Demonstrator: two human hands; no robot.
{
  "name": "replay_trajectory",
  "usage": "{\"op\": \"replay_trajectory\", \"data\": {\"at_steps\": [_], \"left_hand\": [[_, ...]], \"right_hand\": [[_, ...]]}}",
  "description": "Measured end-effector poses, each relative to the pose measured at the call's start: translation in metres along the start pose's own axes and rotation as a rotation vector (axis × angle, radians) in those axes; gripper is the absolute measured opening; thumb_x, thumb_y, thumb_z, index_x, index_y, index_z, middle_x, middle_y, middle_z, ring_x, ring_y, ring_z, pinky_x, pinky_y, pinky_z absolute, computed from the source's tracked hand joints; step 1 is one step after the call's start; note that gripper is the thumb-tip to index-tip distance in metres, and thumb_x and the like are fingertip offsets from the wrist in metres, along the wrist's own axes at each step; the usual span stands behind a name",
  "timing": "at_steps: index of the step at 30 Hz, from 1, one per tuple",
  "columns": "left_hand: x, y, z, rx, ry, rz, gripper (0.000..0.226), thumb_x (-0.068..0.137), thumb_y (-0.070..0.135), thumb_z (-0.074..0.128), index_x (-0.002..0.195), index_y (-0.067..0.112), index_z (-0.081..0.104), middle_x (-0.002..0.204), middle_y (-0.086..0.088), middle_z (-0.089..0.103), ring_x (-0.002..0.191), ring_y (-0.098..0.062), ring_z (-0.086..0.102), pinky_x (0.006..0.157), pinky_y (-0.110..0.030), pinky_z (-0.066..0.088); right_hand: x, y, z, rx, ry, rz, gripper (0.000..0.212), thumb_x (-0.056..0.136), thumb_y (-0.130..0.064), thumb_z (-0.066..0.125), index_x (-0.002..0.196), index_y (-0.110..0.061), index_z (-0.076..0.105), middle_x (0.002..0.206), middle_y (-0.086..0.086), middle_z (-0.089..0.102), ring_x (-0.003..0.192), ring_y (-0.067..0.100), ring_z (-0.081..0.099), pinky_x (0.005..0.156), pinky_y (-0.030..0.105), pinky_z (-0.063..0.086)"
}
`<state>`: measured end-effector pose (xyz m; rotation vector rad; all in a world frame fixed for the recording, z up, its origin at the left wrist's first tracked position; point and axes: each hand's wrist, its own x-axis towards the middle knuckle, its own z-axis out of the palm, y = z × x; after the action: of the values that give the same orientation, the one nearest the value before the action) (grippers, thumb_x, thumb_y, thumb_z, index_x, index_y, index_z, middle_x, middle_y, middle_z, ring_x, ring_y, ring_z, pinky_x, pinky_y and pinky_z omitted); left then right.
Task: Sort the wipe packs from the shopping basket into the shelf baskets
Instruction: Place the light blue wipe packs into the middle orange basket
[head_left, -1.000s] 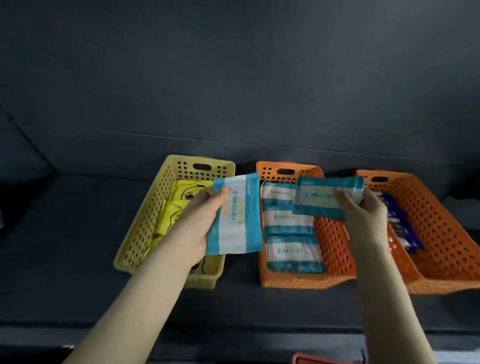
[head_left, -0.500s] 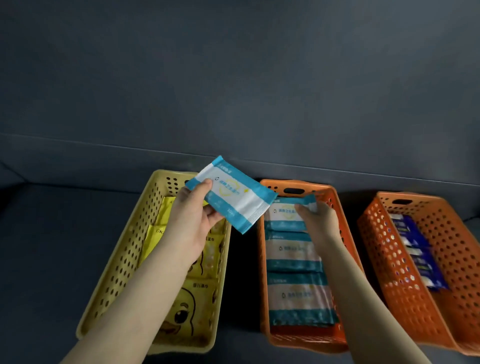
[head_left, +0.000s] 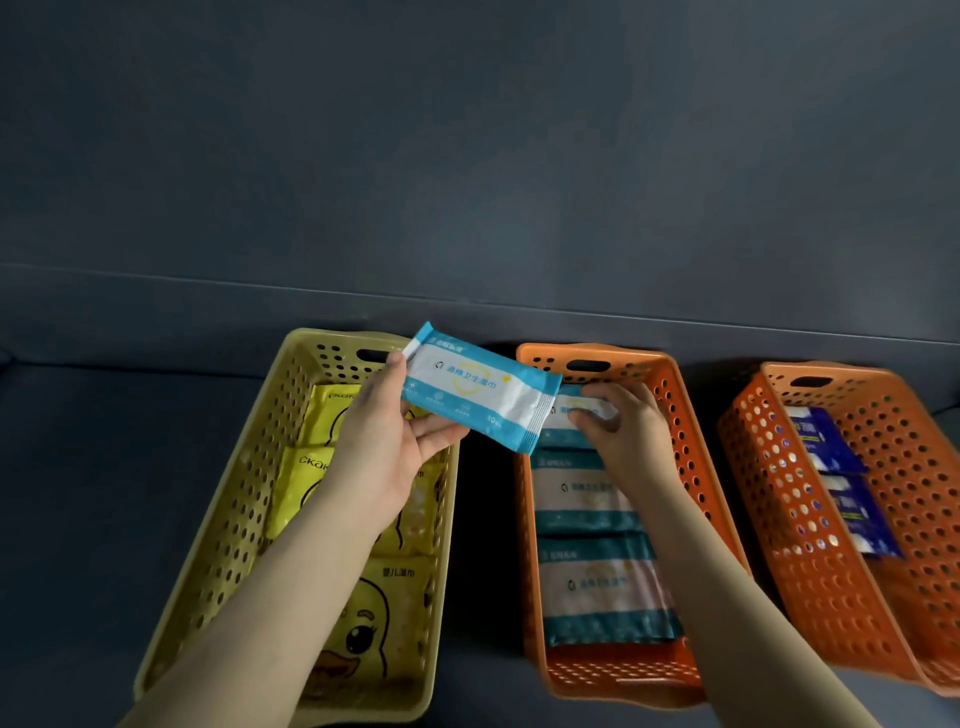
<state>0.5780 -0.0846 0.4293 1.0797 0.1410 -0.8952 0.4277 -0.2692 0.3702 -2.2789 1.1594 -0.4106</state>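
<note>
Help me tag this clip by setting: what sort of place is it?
Probably a shop or storeroom shelf: a dark grey shelf board and back panel, with a yellow basket, a middle orange basket and a right orange basket in a row, each holding one kind of wipe pack.

A left hand (head_left: 384, 452) pinches a blue-and-white plastic wipe pack (head_left: 480, 392), tilted, above the gap between a perforated yellow plastic basket (head_left: 234, 499) of yellow duck-print packs (head_left: 374, 613) and a perforated orange plastic basket (head_left: 683, 415). The right hand (head_left: 623, 421) reaches into that orange basket, fingers curled on the rearmost teal-and-white pack (head_left: 563, 421) of a row. A second orange basket (head_left: 779, 493), at right, holds dark blue packs (head_left: 826, 441).
</note>
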Motion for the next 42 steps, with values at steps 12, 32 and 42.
{"op": "replay_trajectory", "data": {"at_steps": [12,32,42], "left_hand": [[-0.02,-0.01,0.018,0.141,-0.219,0.013,0.017,0.096,0.011,0.054,0.081,0.011,0.047,0.097,-0.012,0.075,0.09,-0.028,0.073,0.071,-0.04,0.061],[-0.02,-0.028,0.024,0.165,-0.424,-0.27,0.043,0.101,0.035,0.038,0.141,0.019,0.041,0.13,-0.001,0.059,0.13,-0.024,0.048,0.113,-0.045,0.033],[-0.018,-0.03,0.022,0.156,-0.396,-0.297,0.05,0.102,0.037,0.035,0.147,0.017,0.035,0.139,-0.002,0.055,0.128,-0.023,0.051,0.106,-0.041,0.041]], "right_hand": [[-0.029,-0.053,-0.062,0.926,-0.458,0.268,0.04,0.085,-0.034,0.067,0.118,-0.012,0.061,0.114,0.01,0.07,0.101,0.027,0.069,0.089,0.044,0.055],[-0.051,0.006,-0.045,-0.02,-0.344,0.043,0.037,0.089,-0.029,0.066,0.122,-0.035,0.051,0.136,-0.002,0.036,0.105,0.014,0.057,0.078,0.03,0.059],[-0.058,0.002,-0.037,-0.231,-0.296,-0.103,0.056,0.086,-0.04,0.067,0.135,-0.02,0.051,0.14,-0.009,0.041,0.132,0.015,0.034,0.107,0.029,0.029]]}}
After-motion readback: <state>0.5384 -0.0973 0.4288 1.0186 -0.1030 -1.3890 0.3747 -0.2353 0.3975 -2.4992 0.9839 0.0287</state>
